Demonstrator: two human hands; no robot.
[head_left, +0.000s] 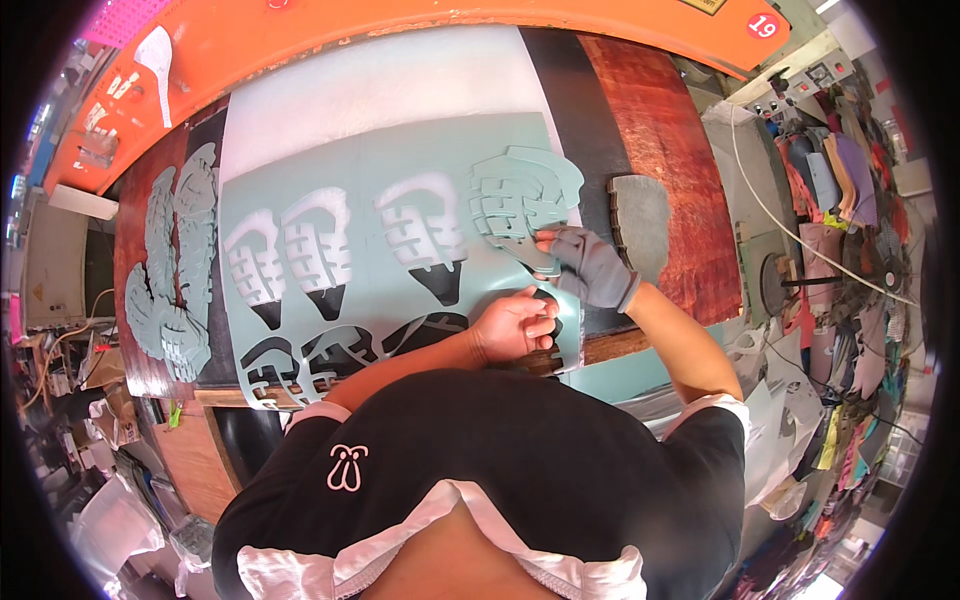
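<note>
A pale green sheet [360, 160] lies across the worktable with several shoe-upper-shaped openings cut through it. My right hand [592, 268], in a grey glove, pinches the near edge of a pale green cut piece [522, 195] with slits. That piece appears to lie with others over the sheet's right part. Just below and to the left, my bare left hand [512, 325] is closed, its fingers curled over the sheet near a cut opening. Whether it grips anything is hidden.
Stacked pale green cut pieces [180, 260] lie at the table's left. A grey block shaped like a shoe part [642, 222] sits on the reddish board [660, 120] at right. An orange machine beam [360, 22] spans the far side. Hanging materials [830, 180] crowd the right.
</note>
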